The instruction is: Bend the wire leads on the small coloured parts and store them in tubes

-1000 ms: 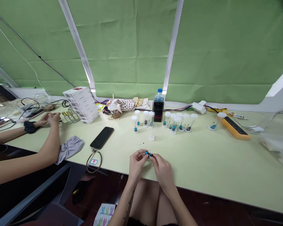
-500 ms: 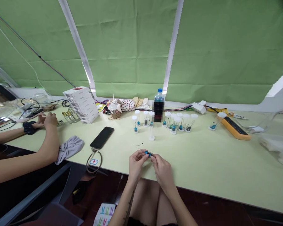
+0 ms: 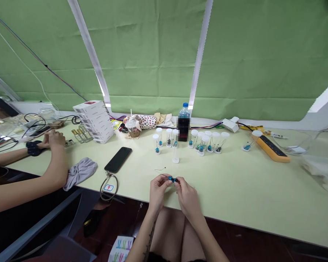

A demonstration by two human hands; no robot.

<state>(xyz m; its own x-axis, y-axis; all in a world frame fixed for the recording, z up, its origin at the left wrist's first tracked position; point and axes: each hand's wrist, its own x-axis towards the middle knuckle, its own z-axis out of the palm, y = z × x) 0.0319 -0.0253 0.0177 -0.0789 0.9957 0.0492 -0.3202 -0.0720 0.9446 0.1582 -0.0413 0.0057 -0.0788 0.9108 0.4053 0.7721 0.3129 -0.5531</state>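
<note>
Blue component (image 3: 172, 179) sits pinched in a narrow grip between your left hand (image 3: 158, 191) and right hand (image 3: 188, 196); clear plastic vials (image 3: 201, 145) ahead already hold similar parts, and a thin wire (image 3: 160, 169) lies loose.

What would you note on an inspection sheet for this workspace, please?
surface: pale bench, items spread along its back half
job's things: blue part pinched in both hands; thin lead lying just beyond; white-capped vials standing upright
clutter: phone, water bottle, stacked white boxes
hands: left hand and right hand both on the part
cables: black cables at far left; orange power strip at right
surroundings: green blinds; co-worker's hands at left
</note>
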